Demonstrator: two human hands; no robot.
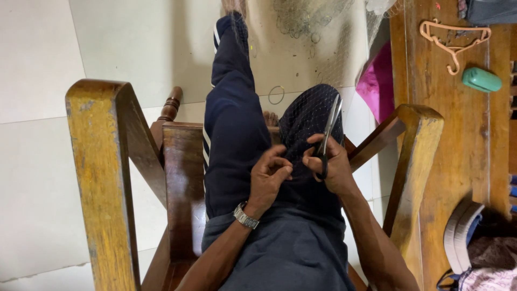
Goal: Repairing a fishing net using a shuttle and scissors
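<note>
Our left hand (269, 175) pinches the fine, dark mesh netting (309, 116) draped over our knee, while our right hand (331, 167) grips slim black-handled metal scissors (328, 132).

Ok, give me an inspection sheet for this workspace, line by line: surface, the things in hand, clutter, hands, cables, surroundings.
Surface: the lap in dark blue trousers, seated in a worn wooden armchair.
Job's things: thin grey fishing net draped over the right knee; slim metal scissors with black handles.
Clutter: pink plastic clothes hanger and green oval plastic object on the brown wooden table.
Hands: left hand pinches the net; right hand grips the scissors, blades pointing away.
Cables: nothing seen.
Surroundings: pale tiled floor; magenta cloth beside the table.
</note>
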